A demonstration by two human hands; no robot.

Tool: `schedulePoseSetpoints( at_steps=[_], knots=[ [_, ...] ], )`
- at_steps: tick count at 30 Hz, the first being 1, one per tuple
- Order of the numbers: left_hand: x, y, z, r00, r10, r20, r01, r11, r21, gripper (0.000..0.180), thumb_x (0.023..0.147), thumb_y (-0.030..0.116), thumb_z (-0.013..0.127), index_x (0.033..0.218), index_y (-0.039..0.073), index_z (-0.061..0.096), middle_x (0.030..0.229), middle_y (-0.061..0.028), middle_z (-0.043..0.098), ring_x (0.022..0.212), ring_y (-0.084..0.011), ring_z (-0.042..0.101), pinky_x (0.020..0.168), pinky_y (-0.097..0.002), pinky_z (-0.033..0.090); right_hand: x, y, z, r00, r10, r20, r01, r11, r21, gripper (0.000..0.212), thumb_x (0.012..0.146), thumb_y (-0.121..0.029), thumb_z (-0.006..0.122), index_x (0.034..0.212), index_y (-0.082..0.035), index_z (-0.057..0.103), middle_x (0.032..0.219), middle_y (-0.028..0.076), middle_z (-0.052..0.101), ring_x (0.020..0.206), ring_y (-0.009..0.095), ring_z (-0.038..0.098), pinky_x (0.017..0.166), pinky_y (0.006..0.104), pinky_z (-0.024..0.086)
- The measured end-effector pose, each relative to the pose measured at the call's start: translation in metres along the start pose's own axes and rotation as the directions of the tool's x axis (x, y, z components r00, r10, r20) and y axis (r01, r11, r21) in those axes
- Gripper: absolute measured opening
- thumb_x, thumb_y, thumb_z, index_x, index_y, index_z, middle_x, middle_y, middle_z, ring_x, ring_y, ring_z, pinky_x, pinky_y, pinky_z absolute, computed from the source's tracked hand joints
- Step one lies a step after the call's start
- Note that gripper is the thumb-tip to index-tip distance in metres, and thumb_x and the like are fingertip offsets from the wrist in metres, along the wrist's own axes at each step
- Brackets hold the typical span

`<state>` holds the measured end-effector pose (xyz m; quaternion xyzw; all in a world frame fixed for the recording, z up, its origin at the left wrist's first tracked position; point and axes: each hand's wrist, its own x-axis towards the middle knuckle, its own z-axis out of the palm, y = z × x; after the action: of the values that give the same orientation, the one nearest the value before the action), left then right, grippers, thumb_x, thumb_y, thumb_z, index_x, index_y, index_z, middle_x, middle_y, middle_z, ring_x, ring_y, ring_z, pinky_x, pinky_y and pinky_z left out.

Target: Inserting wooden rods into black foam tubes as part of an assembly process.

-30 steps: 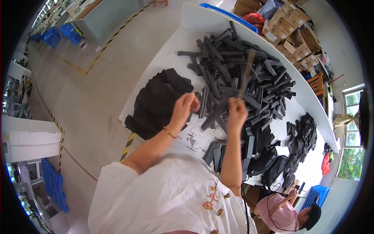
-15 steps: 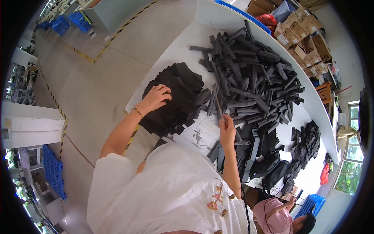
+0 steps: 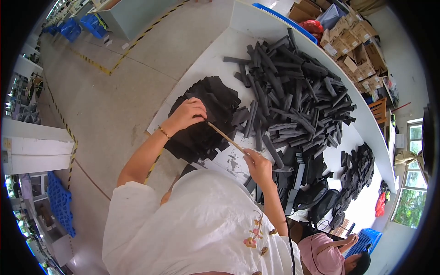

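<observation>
A thin wooden stick (image 3: pixel 227 139) is held in my right hand (image 3: pixel 260 168), fingers closed round its near end. It slants up and left, its far end reaching the fingertips of my left hand (image 3: pixel 189 114). That hand rests over a spread heap of thin black flat pieces (image 3: pixel 213 94), fingers curled and pressed together. Whatever lies between them is too dark to make out. Right of the heap, a large pile of black rolled strips (image 3: pixel 298 91) covers much of the white table (image 3: pixel 201 66).
Black pouches (image 3: pixel 314 197) and stacked black parts lie to my right, with another black heap (image 3: pixel 357 169) beyond. A low white wall (image 3: pixel 353 78) edges the table. A co-worker in pink (image 3: pixel 323 254) sits lower right by a blue crate (image 3: pixel 366 242). Cartons (image 3: pixel 355 36) stand behind.
My right hand has come left and nearer to me, swinging the stick's far end over to my left hand. The left hand has shifted slightly right, its fingers drawn closer together.
</observation>
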<state>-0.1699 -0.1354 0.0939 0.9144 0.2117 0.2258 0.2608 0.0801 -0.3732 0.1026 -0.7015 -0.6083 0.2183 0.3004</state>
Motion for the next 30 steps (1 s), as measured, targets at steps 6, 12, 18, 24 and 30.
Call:
schedulePoseSetpoints(
  at_steps=[6,12,18,24,30],
  knots=[
    [0.014,0.038,0.016,0.979,0.202,0.018,-0.203,0.979,0.036,0.008,0.071,0.017,0.071,0.077,0.012,0.067,0.092,0.0029,0.063,0.109,-0.0197,0.052,0.095,-0.0389,0.039,0.026,-0.008,0.034,0.999,0.015,0.039,-0.019,0.995,0.099,0.027,0.087,-0.014,0.060,0.114,-0.012,0.059,0.079,0.012,0.065,0.068,0.030,0.064,0.059,0.0377,0.050],
    [0.021,0.101,0.015,0.551,-0.347,-0.759,-0.096,0.877,-0.471,0.068,0.067,0.034,0.081,0.123,0.009,0.052,0.123,-0.0129,0.049,0.124,-0.0301,0.041,0.101,-0.0462,0.039,0.039,-0.022,0.045,0.914,0.181,0.362,-0.397,0.570,0.719,0.025,0.097,-0.014,0.049,0.115,0.001,0.056,0.072,0.000,0.060,0.051,0.001,0.038,0.045,0.0180,0.031],
    [-0.002,0.077,0.103,0.743,-0.619,0.254,-0.120,-0.497,-0.859,0.025,0.091,0.020,0.061,0.109,0.004,0.059,0.093,-0.0103,0.065,0.100,-0.0285,0.062,0.090,-0.0435,0.050,0.042,-0.033,0.070,0.951,0.199,0.238,-0.309,0.662,0.682,0.016,0.096,-0.012,0.049,0.101,0.000,0.057,0.069,0.001,0.058,0.053,0.004,0.042,0.047,0.0209,0.034],
    [0.009,0.092,0.094,0.650,-0.711,0.269,-0.138,-0.458,-0.878,0.024,0.089,0.020,0.065,0.108,0.006,0.060,0.086,-0.0067,0.065,0.091,-0.0248,0.064,0.085,-0.0401,0.052,0.030,-0.049,0.071,0.953,0.302,0.033,-0.266,0.776,0.573,0.015,0.095,-0.011,0.049,0.098,0.001,0.058,0.064,0.004,0.057,0.057,0.009,0.049,0.052,0.0262,0.040],
    [0.024,0.081,0.077,0.609,-0.761,0.226,-0.154,-0.392,-0.907,0.025,0.088,0.018,0.066,0.109,0.005,0.061,0.087,-0.0081,0.065,0.080,-0.0226,0.065,0.073,-0.0365,0.055,-0.002,-0.040,0.068,0.954,0.271,0.128,-0.299,0.856,0.421,0.021,0.097,-0.015,0.046,0.090,0.002,0.057,0.060,0.004,0.053,0.053,0.009,0.047,0.051,0.0256,0.039]
  ],
)
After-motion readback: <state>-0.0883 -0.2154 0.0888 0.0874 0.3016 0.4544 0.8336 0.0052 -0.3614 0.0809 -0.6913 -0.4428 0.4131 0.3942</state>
